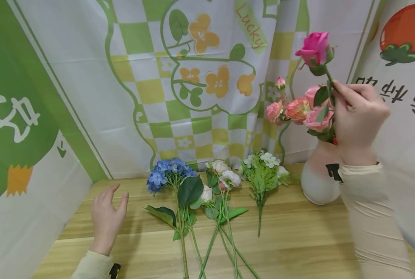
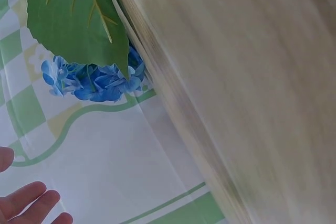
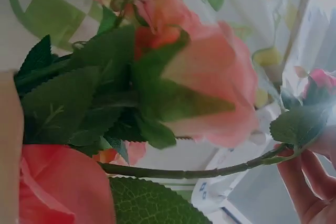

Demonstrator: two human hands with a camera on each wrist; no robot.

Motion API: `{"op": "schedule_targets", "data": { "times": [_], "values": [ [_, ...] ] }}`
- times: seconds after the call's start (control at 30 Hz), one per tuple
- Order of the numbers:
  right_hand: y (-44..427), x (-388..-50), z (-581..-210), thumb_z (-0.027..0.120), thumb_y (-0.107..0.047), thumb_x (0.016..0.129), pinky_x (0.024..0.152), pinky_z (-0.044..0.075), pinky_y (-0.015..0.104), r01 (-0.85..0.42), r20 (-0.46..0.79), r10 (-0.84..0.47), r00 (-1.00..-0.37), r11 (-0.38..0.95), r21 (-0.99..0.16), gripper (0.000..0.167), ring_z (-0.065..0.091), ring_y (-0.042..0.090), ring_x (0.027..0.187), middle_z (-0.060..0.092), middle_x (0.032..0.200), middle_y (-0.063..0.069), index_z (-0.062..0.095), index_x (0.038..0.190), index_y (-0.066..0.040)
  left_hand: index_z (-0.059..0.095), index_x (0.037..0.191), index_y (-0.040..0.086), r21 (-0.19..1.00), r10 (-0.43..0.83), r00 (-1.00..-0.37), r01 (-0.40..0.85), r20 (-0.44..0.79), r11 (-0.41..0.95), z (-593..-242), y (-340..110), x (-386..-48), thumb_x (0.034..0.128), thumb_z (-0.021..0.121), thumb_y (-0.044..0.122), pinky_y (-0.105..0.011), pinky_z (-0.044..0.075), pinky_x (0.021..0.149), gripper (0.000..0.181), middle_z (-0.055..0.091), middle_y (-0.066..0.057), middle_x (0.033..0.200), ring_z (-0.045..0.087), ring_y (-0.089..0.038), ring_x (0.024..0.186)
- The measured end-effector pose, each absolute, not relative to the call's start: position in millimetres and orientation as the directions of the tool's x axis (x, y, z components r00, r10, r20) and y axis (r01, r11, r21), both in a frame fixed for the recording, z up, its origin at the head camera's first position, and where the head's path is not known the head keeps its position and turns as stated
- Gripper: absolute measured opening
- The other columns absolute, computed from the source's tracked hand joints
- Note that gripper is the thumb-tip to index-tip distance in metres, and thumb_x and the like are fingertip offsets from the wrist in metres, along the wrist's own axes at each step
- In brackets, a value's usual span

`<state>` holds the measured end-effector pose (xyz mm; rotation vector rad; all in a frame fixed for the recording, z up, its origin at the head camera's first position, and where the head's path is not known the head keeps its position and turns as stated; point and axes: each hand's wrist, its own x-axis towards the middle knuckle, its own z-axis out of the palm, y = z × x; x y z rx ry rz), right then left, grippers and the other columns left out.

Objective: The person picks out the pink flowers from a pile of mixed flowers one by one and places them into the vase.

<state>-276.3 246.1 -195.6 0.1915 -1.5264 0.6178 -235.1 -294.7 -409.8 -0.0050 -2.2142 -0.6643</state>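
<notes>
Thumb and fingers of my right hand [image 1: 362, 116] pinch the stem of a bright pink rose [image 1: 314, 49], its bloom held upright over the vase [image 1: 318, 180]. Paler pink roses [image 1: 298, 110] stand in that white and peach vase. In the right wrist view the held rose's green stem [image 3: 210, 172] runs back among the pink blooms; its lower end is hidden. My left hand [image 1: 107, 217] is over the left of the table, holding nothing, thumb and fingers apart. Beside it lies a blue hydrangea [image 1: 170, 174] with big green leaves.
On the wooden table [image 1: 291, 248] lie white roses [image 1: 224, 178] with long crossing stems and a small bunch of white flowers with greenery [image 1: 262, 176]. A checkered cloth [image 1: 207, 93] hangs behind the table, with printed cloths at both sides.
</notes>
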Motion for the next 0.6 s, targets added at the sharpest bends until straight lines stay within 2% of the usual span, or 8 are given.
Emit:
{"op": "schedule_targets", "data": {
  "times": [0.1, 0.17, 0.47, 0.53, 0.6],
  "values": [
    [248.9, -273.0, -191.4, 0.063, -0.031, 0.091, 0.071, 0.033, 0.006, -0.493, 0.960, 0.277, -0.034, 0.831, -0.257, 0.023, 0.062, 0.037, 0.076, 0.069, 0.083, 0.022, 0.075, 0.098, -0.013, 0.059, 0.120, -0.005, 0.462, -0.214, -0.673, 0.211, 0.708, 0.862, -408.5, -295.6, -235.0, 0.0876, 0.065, 0.018, -0.059, 0.034, 0.094, 0.040, 0.060, -0.026, 0.119, 0.051, -0.045, 0.109],
    [249.8, -269.3, -191.1, 0.063, -0.031, 0.091, 0.071, 0.033, 0.007, -0.497, 0.961, 0.274, -0.032, 0.830, -0.253, 0.023, 0.062, 0.038, 0.077, 0.068, 0.083, 0.023, 0.075, 0.098, -0.013, 0.059, 0.120, -0.004, 0.460, -0.215, -0.673, 0.207, 0.707, 0.863, -409.2, -295.8, -235.1, 0.0876, 0.066, 0.018, -0.059, 0.034, 0.094, 0.040, 0.060, -0.026, 0.119, 0.051, -0.045, 0.109],
    [245.4, -269.2, -191.9, 0.064, -0.023, 0.090, 0.070, 0.033, 0.003, -0.513, 0.974, 0.204, -0.097, 0.829, -0.225, 0.019, 0.062, 0.034, 0.075, 0.070, 0.085, 0.021, 0.076, 0.098, -0.010, 0.058, 0.121, -0.004, 0.469, -0.222, -0.674, 0.207, 0.705, 0.859, -407.5, -296.3, -236.2, 0.0878, 0.065, 0.018, -0.058, 0.034, 0.094, 0.040, 0.060, -0.025, 0.120, 0.050, -0.044, 0.110],
    [244.5, -273.4, -197.1, 0.065, -0.021, 0.089, 0.070, 0.034, 0.004, -0.527, 0.979, 0.168, -0.118, 0.825, -0.205, 0.017, 0.062, 0.033, 0.074, 0.071, 0.085, 0.020, 0.076, 0.097, -0.009, 0.059, 0.120, -0.005, 0.464, -0.221, -0.666, 0.210, 0.712, 0.861, -407.5, -296.2, -236.1, 0.0873, 0.065, 0.017, -0.058, 0.034, 0.093, 0.040, 0.060, -0.026, 0.119, 0.051, -0.044, 0.109],
    [245.0, -278.0, -204.2, 0.065, -0.019, 0.090, 0.071, 0.039, 0.010, -0.514, 0.982, 0.120, -0.146, 0.839, -0.179, 0.017, 0.063, 0.034, 0.075, 0.070, 0.086, 0.020, 0.076, 0.098, -0.009, 0.059, 0.120, -0.005, 0.459, -0.219, -0.659, 0.215, 0.720, 0.862, -408.0, -296.0, -236.4, 0.0869, 0.066, 0.016, -0.057, 0.035, 0.093, 0.040, 0.061, -0.026, 0.118, 0.052, -0.044, 0.108]
  ]
}}
